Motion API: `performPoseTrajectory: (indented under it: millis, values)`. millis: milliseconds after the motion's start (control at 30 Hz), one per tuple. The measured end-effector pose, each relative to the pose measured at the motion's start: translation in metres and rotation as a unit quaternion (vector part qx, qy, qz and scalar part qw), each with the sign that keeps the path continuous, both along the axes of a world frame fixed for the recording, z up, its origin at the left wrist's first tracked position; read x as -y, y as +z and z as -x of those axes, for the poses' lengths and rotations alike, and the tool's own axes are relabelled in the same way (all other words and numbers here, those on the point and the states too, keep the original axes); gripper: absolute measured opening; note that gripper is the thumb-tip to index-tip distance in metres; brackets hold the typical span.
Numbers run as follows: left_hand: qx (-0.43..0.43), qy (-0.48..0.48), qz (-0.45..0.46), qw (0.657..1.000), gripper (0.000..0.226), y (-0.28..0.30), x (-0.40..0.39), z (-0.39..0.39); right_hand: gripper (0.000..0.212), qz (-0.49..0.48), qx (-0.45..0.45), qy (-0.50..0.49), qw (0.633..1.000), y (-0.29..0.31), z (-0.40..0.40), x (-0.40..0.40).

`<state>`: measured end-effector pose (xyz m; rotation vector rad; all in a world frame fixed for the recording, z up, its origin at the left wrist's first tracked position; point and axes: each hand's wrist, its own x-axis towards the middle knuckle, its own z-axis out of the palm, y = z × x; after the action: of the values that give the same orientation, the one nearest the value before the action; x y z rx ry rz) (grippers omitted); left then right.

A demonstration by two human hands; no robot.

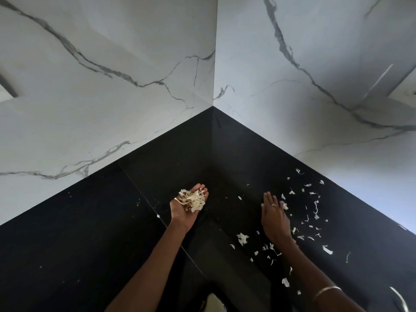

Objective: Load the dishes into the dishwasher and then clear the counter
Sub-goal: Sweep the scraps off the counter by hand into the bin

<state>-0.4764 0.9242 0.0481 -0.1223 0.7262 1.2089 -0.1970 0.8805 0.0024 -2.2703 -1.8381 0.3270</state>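
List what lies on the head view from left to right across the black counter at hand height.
Bare black counter → left hand, palm up, cupping a pile of peels → right hand, flat over the counter → scattered peel scraps → marble wall.

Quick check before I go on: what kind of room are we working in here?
Most likely a home kitchen: a black stone counter runs into a corner under marble-look wall tiles, and pale peel scraps lie scattered on it, with a heap cupped in the left hand.

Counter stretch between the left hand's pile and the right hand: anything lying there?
Nearly bare in the head view: dark counter with one small peel scrap between left hand and right hand.
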Motion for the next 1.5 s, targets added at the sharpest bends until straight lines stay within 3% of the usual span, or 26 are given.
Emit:
performPoseTrajectory:
  millis: [100, 233, 333, 500, 633, 733, 867, 1100, 1267, 1500]
  values:
    - [0.004, 0.002, 0.000, 1.000, 0.056, -0.001, 0.003, -0.001, 0.050, -0.020, -0.014, 0.001, 1.000, 0.008, 0.026, 0.001]
    - [0.013, 0.014, 0.002, 1.000, 0.057, -0.003, 0.010, 0.002, 0.057, -0.011, -0.011, 0.163, 0.987, 0.007, 0.086, -0.008]
    - [0.009, 0.019, 0.000, 1.000, 0.057, -0.002, 0.013, 0.008, 0.065, 0.033, 0.030, 0.216, 0.975, -0.001, 0.104, -0.006]
    - [-0.005, 0.020, 0.005, 1.000, 0.055, 0.002, 0.013, 0.019, 0.073, 0.044, 0.091, 0.115, 0.988, -0.005, 0.041, -0.001]
    - [-0.002, 0.028, -0.005, 1.000, 0.056, 0.007, 0.016, 0.024, 0.069, 0.068, 0.078, 0.018, 0.994, 0.003, 0.017, 0.003]
    - [0.006, 0.043, -0.005, 0.999, 0.057, 0.010, 0.021, 0.029, 0.067, 0.009, 0.063, 0.120, 0.991, 0.005, 0.061, 0.008]
    - [0.004, 0.058, -0.013, 0.998, 0.056, 0.014, 0.028, 0.040, 0.067, 0.018, 0.045, 0.304, 0.952, 0.006, 0.159, 0.027]
    - [0.002, 0.095, -0.030, 0.995, 0.056, 0.019, 0.038, 0.071, 0.066, 0.027, 0.058, 0.442, 0.895, 0.007, 0.266, 0.036]
    - [0.001, 0.087, -0.027, 0.996, 0.058, 0.017, 0.035, 0.082, 0.066, 0.045, 0.099, 0.389, 0.915, 0.008, 0.262, 0.009]
    - [0.016, 0.057, -0.018, 0.998, 0.058, 0.009, 0.031, 0.059, 0.064, 0.053, 0.082, 0.194, 0.976, 0.005, 0.132, -0.020]
